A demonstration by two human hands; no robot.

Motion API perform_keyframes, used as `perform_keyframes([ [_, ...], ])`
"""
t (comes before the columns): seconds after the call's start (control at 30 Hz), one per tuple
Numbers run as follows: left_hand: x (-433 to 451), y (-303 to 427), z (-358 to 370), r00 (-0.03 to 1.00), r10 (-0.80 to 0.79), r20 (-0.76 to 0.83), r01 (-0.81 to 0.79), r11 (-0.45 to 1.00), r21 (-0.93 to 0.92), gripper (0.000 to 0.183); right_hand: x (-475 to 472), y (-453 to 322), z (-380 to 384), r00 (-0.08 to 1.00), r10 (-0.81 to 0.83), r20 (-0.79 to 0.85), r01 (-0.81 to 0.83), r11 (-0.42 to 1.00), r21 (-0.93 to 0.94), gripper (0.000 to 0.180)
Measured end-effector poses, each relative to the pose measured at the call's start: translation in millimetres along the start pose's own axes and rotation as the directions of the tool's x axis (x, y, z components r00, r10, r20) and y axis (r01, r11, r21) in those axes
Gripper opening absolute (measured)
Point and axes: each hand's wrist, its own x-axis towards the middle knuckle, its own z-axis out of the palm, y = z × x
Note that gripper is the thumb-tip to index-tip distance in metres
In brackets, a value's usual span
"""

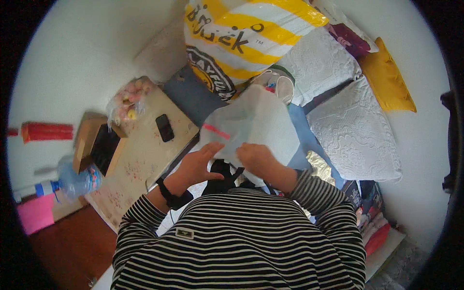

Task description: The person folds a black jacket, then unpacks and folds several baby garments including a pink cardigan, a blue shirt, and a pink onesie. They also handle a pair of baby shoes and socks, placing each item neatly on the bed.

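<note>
A translucent white plastic bag (268, 123) with a red strip along part of it lies spread before me. My left hand (195, 163), with a black band at the wrist, is at the bag's near left edge, its thumb apart from the fingers; whether the fingertips pinch the film is unclear. Curled fingers of my right hand (255, 157) are closed on the near edge of the bag. Below and between both hands lies a black fabric item (221, 175), partly hidden. Just beyond the bag stands a large yellow-and-white striped plastic bag (246, 40) bearing writing.
The table (145, 159) at left holds a smartphone (165, 128), a bag of fruit (132, 96), an open cardboard box (117, 132) and a large water bottle (78, 179). White quilted cushions (355, 134) and a yellow cushion (389, 78) lean at right. Crumpled pale wrapping (320, 166) lies nearer me.
</note>
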Motion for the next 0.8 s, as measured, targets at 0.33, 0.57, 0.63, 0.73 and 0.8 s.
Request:
perform_keyframes([
  [0.33, -39, -71, -177, 0.940, -0.130, -0.316, 0.209, 0.950, 0.231, 0.011, 50, 146, -23, 0.719, 0.507, -0.475, -0.446, 0.861, 0.243, 0.012],
  [0.57, -62, -89, -255, 0.646, -0.181, -0.741, 0.483, 0.849, 0.214, 0.021, 110, 275, 10, 0.757, 0.634, -0.160, -0.654, 0.736, -0.176, 0.031],
  [0.63, -68, -90, -275, 0.554, 0.031, -0.832, 0.501, 0.785, 0.363, 0.025, 112, 278, 14, 0.643, 0.761, -0.080, -0.736, 0.587, -0.336, 0.042],
  [0.73, -83, -78, -316, 0.304, -0.125, -0.945, 0.559, 0.826, 0.070, 0.031, 107, 279, 17, 0.494, 0.861, -0.125, -0.814, 0.406, -0.416, 0.069],
  [0.8, -83, -81, -330, 0.308, -0.166, -0.937, 0.628, 0.775, 0.069, 0.032, 105, 282, 21, 0.464, 0.875, -0.136, -0.792, 0.341, -0.506, 0.066],
])
